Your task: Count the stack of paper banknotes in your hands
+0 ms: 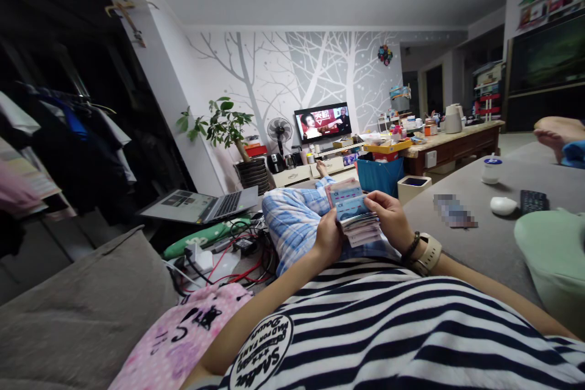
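Observation:
A thick, folded stack of banknotes (359, 222) in blue, pink and pale colours is held above my lap. My left hand (329, 236) is closed round its left side, with the thumb along the edge. The fingers of my right hand (388, 214) pinch the upper right edge of a blue note at the top. Lower notes fan out toward me beneath the blue ones. Blue plaid trousers (290, 219) cover my bent leg behind the notes. On my right wrist are a pale watch (429, 254) and a dark beaded bracelet (414, 245).
To the left, an open laptop (205, 207) rests above tangled cables (249, 256) and a pink cloth (183, 341). A white mouse (503, 206), a dark remote-like object (533, 202) and a blue-lidded jar (491, 170) lie right. Another person's foot (555, 134) shows at far right.

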Available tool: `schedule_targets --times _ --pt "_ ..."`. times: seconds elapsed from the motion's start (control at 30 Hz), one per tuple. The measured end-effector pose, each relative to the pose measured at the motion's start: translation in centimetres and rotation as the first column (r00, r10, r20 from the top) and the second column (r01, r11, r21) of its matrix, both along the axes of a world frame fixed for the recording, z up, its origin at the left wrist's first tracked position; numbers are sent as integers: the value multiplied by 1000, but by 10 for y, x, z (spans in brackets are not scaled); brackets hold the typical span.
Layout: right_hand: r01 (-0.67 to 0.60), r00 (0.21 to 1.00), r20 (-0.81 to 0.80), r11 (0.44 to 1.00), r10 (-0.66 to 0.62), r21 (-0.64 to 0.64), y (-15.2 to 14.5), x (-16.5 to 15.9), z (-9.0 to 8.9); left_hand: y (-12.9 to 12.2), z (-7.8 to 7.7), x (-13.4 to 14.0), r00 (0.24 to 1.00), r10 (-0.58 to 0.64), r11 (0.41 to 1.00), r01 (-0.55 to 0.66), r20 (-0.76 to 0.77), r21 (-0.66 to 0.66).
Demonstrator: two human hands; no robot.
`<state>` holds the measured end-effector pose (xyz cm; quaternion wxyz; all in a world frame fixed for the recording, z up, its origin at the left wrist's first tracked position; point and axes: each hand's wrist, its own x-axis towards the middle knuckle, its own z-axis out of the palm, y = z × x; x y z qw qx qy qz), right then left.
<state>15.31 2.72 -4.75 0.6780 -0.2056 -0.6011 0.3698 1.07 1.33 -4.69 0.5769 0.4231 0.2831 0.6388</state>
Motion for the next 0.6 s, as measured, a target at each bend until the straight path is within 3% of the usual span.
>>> schedule_targets --times 0.6 --pt "26 1000 1 1000 -26 4 1 0 -1 0 -1 0 1000 28 1000 -28 13 -3"
